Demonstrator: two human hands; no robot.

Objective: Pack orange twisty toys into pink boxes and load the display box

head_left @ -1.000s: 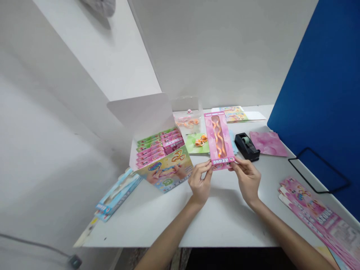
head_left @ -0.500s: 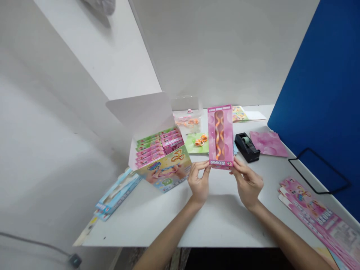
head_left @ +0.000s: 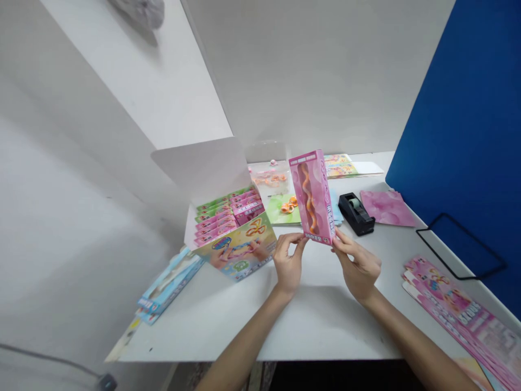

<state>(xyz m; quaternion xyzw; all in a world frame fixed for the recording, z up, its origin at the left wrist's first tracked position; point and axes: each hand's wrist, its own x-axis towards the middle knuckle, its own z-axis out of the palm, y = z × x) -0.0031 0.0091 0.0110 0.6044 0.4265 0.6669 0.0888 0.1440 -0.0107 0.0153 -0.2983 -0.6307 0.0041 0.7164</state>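
I hold a slim pink box [head_left: 312, 196] with an orange wavy toy behind its window, upright above the white table [head_left: 317, 320]. My left hand [head_left: 288, 263] pinches its lower left corner with thumb and fingertips. My right hand [head_left: 358, 266] grips its lower right corner. The box is turned so one narrow side shows. Just left stands an open display carton [head_left: 228, 228], filled with several pink and green boxes of the same kind, its white lid raised.
A black tape dispenser [head_left: 355, 213] and a pink sheet [head_left: 386, 208] lie right of the box. Flat pink cartons [head_left: 459, 315] are stacked at the right edge, blue ones [head_left: 171, 285] at the left. Orange toys on a green card [head_left: 287, 208] and a clear bag [head_left: 271, 174] lie behind. A blue partition [head_left: 464, 130] bounds the right.
The pink box has been lifted from a tilted-back pose to upright and rotated, so its side face now shows. Both hands stayed at its lower corners.
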